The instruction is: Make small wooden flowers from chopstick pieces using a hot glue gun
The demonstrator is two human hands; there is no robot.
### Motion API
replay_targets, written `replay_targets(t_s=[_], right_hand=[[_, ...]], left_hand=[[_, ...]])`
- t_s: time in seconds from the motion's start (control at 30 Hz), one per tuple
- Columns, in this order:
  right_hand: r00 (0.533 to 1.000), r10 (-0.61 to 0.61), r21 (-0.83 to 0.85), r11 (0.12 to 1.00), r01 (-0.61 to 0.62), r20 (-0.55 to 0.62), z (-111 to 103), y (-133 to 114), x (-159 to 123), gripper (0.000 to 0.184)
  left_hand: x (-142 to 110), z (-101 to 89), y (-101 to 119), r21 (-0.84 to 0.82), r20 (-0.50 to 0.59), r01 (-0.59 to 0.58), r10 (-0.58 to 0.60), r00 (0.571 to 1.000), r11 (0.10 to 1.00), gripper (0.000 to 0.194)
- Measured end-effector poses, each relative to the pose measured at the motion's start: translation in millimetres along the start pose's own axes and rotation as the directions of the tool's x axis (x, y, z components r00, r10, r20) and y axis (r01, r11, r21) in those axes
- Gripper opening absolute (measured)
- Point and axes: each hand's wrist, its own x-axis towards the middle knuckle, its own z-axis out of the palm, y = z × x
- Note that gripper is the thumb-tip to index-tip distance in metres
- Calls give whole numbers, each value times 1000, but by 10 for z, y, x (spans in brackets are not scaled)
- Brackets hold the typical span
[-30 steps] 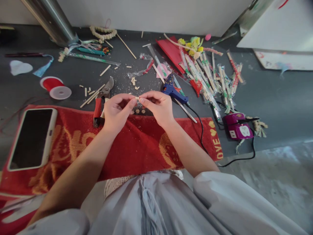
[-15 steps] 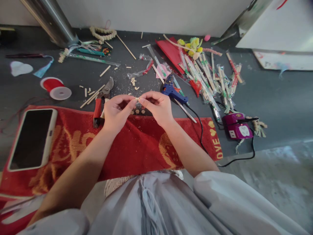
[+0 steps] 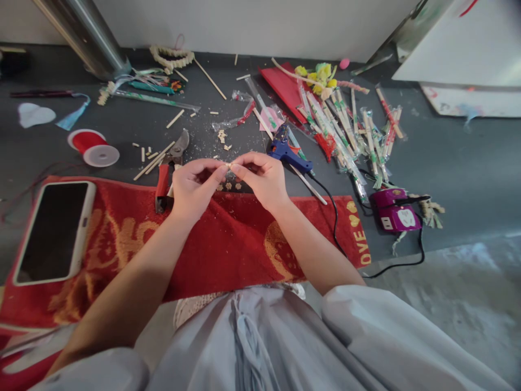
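My left hand (image 3: 194, 187) and my right hand (image 3: 261, 179) meet above the near edge of the dark table. Between both sets of fingertips is pinched a tiny pale wooden piece (image 3: 228, 165), mostly covered by the fingers. Just below the fingertips, small flower-shaped wooden pieces (image 3: 228, 186) lie in a row. Beside my left hand rest red-handled pruning shears (image 3: 173, 157), partly hidden by that hand. A blue hot glue gun (image 3: 288, 152) lies close to my right hand. Short cut stick pieces (image 3: 222, 136) sit beyond the fingers.
A red towel (image 3: 228, 244) covers the table's front edge, with a phone (image 3: 52, 231) on it. A red spool (image 3: 93, 146) stands left. Wrapped chopsticks (image 3: 337, 125) are heaped right, near a purple power adapter (image 3: 396, 209). The glue gun's black cord (image 3: 336, 206) crosses the towel.
Almost nothing differs. Both hands stay in the same place, fingertips together on the small wooden piece, with only a very slight shift of the view.
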Motion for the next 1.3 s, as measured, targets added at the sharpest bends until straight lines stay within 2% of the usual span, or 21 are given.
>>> replay_targets(t_s=[0.4, 0.7, 1.1, 1.3], right_hand=[[1000, 13, -22, 1000, -13, -18, 10, 0, 1, 36], [1000, -16, -28, 999, 16, 0, -1, 9, -2, 20], [998, -57, -60, 997, 57, -2, 1, -9, -4, 29], [998, -69, -66, 995, 69, -2, -6, -6, -3, 21]], left_hand=[[8, 15, -7, -11, -20, 24, -25, 1000, 1000, 9], [6, 10, 33, 36, -17, -18, 18, 1000, 999, 3], [6, 15, 31, 77, -29, -33, 35, 999, 996, 7], [3, -3, 37, 82, -15, -53, 54, 998, 995, 5]])
